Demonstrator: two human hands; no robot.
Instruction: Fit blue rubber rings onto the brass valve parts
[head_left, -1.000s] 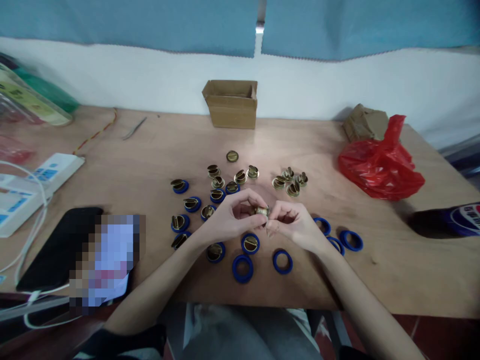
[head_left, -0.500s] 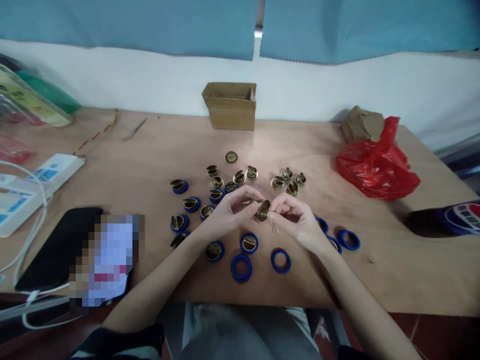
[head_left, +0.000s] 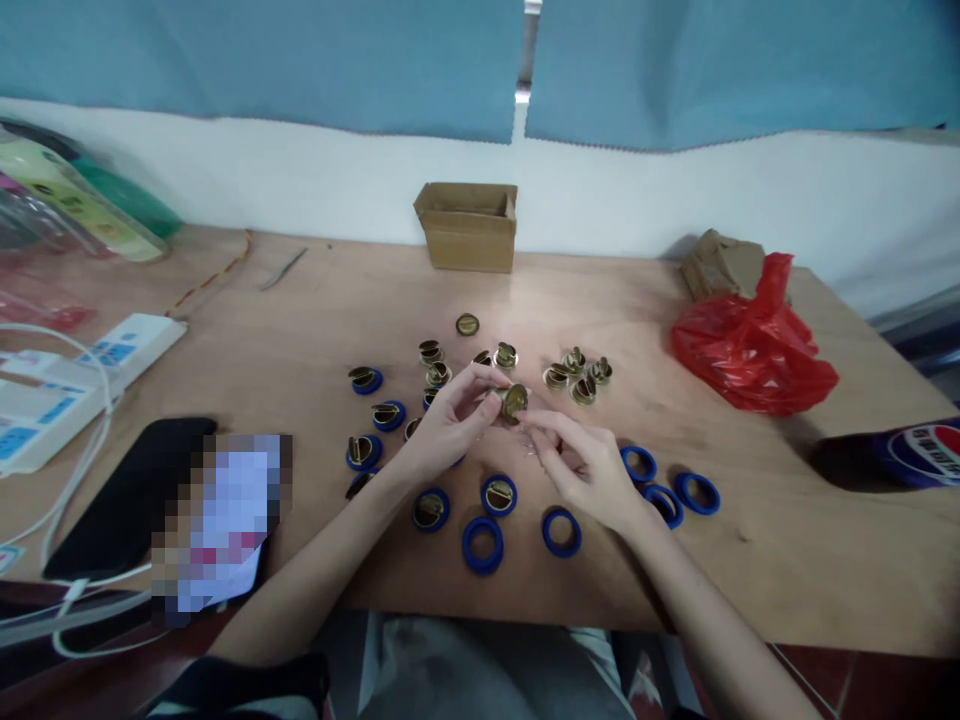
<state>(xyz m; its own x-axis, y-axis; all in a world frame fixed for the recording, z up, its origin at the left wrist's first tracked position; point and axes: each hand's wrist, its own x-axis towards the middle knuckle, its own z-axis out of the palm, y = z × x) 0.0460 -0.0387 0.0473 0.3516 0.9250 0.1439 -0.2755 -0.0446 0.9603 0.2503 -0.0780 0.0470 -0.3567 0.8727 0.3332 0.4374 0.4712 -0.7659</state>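
My left hand pinches a small brass fitting between thumb and fingertips above the wooden table. My right hand hovers just right of and below it, fingers loosely curled, holding nothing that I can see. Several brass fittings seated in blue rings lie under and left of my hands. Bare brass fittings cluster just beyond. Empty blue rings lie near my right wrist and further right.
A small open cardboard box stands at the back. A red plastic bag and a dark bottle lie on the right. A black phone, white power strip and cables are at the left.
The brass fitting has passed fully into my left hand and moved slightly up. My right hand has let go of it and dropped back toward the table.
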